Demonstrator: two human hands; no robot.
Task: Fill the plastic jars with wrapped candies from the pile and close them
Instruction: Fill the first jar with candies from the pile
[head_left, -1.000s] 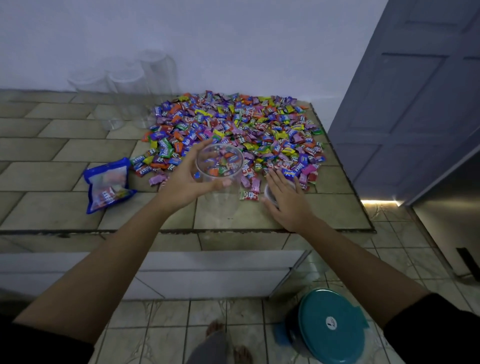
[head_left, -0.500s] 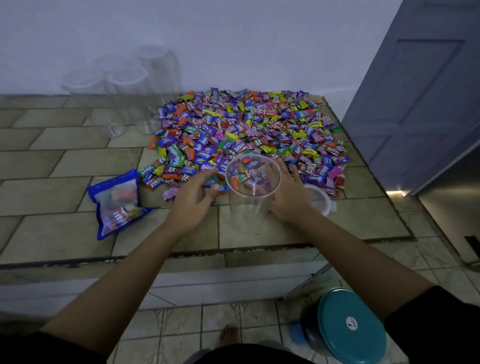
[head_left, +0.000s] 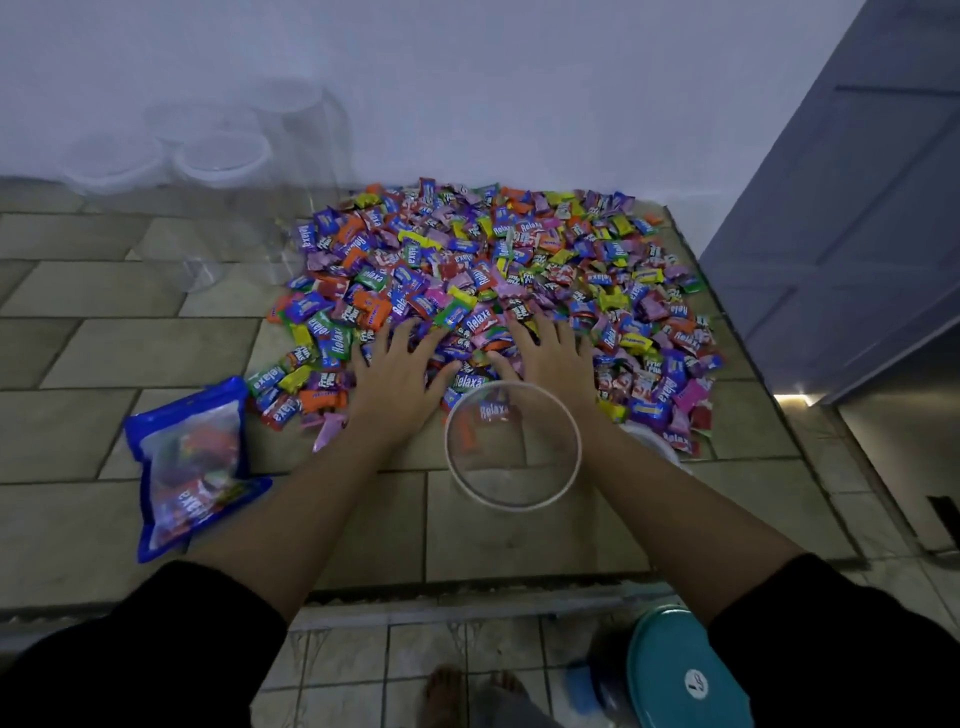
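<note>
resting on the near edge of the candy pile (head_left: 493, 260), the left hand (head_left: 397, 376) and right hand (head_left: 553, 361) lay flat, fingers straight and spread apart, gripping nothing. a clear plastic jar (head_left: 575, 452) stood open on the tiled counter (head_left: 130, 353) just in front of the pile, between the two wrists, its lid (head_left: 657, 441) beside the right wrist. a blue candy bag (head_left: 192, 467) lay to the left.
</note>
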